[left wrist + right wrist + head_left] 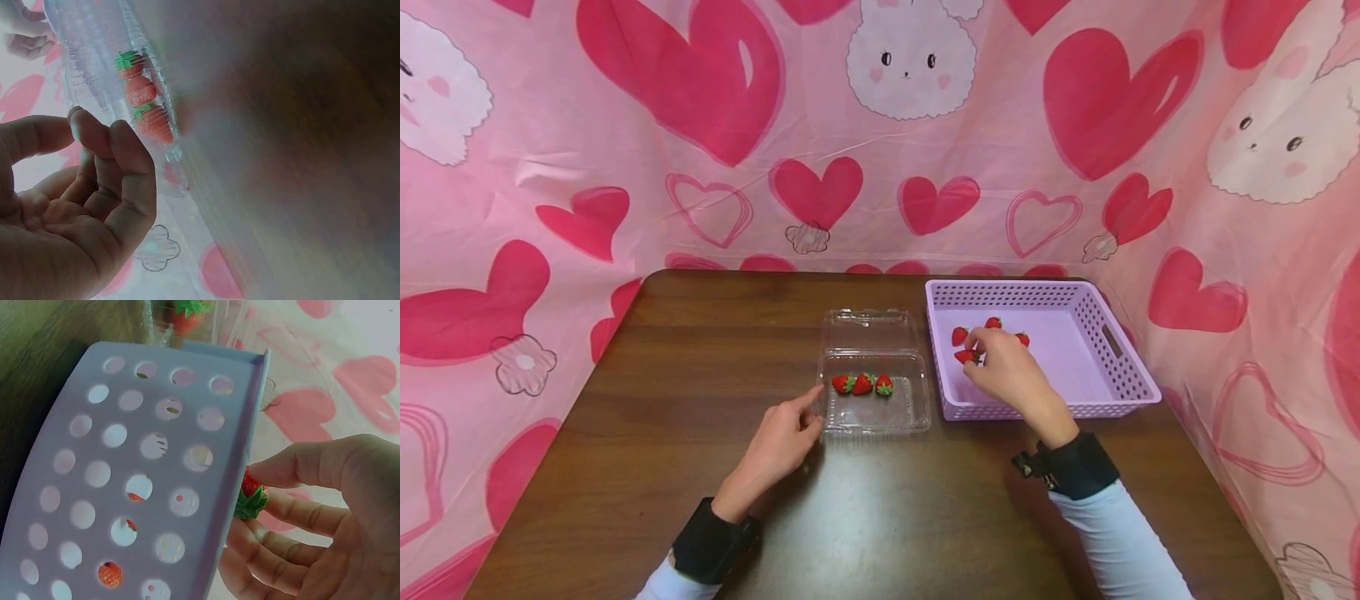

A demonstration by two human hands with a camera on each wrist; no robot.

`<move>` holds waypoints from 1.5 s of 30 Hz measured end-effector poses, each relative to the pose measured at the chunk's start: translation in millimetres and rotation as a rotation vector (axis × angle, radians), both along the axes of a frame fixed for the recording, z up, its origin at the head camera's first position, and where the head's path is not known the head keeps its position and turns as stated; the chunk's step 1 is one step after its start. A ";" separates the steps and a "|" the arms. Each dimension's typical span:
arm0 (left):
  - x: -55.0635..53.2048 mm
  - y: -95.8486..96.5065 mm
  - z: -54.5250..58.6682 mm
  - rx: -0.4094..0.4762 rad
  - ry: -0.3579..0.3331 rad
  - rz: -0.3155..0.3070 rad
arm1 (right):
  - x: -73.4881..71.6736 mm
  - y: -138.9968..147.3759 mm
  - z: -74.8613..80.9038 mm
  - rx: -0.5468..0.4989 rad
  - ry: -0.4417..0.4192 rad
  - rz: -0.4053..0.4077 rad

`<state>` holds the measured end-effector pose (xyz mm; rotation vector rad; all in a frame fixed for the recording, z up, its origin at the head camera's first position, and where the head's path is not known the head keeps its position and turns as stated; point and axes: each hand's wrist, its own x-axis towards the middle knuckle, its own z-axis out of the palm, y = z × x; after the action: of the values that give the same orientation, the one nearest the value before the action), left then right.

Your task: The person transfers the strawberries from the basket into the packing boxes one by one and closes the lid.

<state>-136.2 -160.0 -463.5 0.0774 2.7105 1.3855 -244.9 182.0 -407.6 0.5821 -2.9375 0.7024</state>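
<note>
My left hand (pixel 784 435) is at the near left side of a clear plastic clamshell box (pixel 910 425), its extended index finger at the box's left rim and its thumb apart, lower down. Three strawberries (pixel 862 384) lie in a row inside the box, whose lid is folded back. Over the lilac basket (pixel 1123 387), my right hand (pixel 1009 371) pinches a strawberry (pixel 251 492) between thumb and fingers. Around that hand, more strawberries (pixel 960 336) lie on the basket floor, one of them partly behind the fingers.
The perforated basket wall (pixel 134 469) rises close beside my right fingers. Basket and box stand side by side on the brown wooden table (pixel 715 333). A pink cloth with hearts (pixel 932 204) hangs behind the table and along its sides.
</note>
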 end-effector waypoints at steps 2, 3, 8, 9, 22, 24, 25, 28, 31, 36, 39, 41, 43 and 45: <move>0.1 -0.1 0.0 0.005 0.001 -0.001 | 1.0 -1.6 0.4 -0.006 0.014 0.006; 0.0 -0.2 0.0 0.007 0.002 -0.002 | 1.3 -2.4 0.6 -0.010 0.019 0.009; 0.6 -0.2 -0.3 0.001 0.017 -0.004 | 2.6 -6.5 -0.4 -0.036 0.018 0.030; 0.6 -0.2 -0.4 -0.001 0.019 -0.004 | 2.8 -7.2 -0.8 -0.039 0.019 0.036; 0.3 -0.2 -0.5 0.001 0.015 -0.002 | 5.7 -23.5 2.8 -0.044 0.052 0.075; 0.3 -0.2 -0.7 -0.002 0.017 -0.002 | 6.0 -25.3 2.3 -0.048 0.050 0.078; 0.3 -0.2 -0.8 -0.002 0.019 -0.002 | 6.3 -26.2 2.1 -0.051 0.048 0.078; 0.1 -0.2 -1.0 -0.006 0.029 -0.003 | 7.0 -28.2 1.0 -0.057 0.045 0.081; -0.2 -0.2 -1.2 -0.007 0.036 -0.004 | 7.9 -30.2 0.1 -0.053 0.047 0.085; -0.4 -0.4 -1.6 -0.006 0.037 -0.004 | 9.9 -34.1 0.1 -0.043 0.044 0.088; -0.8 -0.6 -1.9 -0.004 0.035 -0.005 | 11.1 -37.4 1.1 -0.037 0.033 0.094; -1.0 -0.6 -2.3 -0.006 0.035 -0.005 | 11.3 -39.5 0.8 -0.032 0.027 0.100; -1.1 -0.6 -2.7 -0.009 0.036 -0.006 | 11.3 -41.3 0.1 -0.031 0.026 0.111; -0.9 -0.4 -2.8 -0.012 0.036 -0.005 | 10.8 -42.2 -1.5 -0.031 0.029 0.122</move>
<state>-137.1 -160.4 -466.3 0.1091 2.7452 1.3798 -234.1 139.8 -409.1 0.7677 -2.8786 0.7423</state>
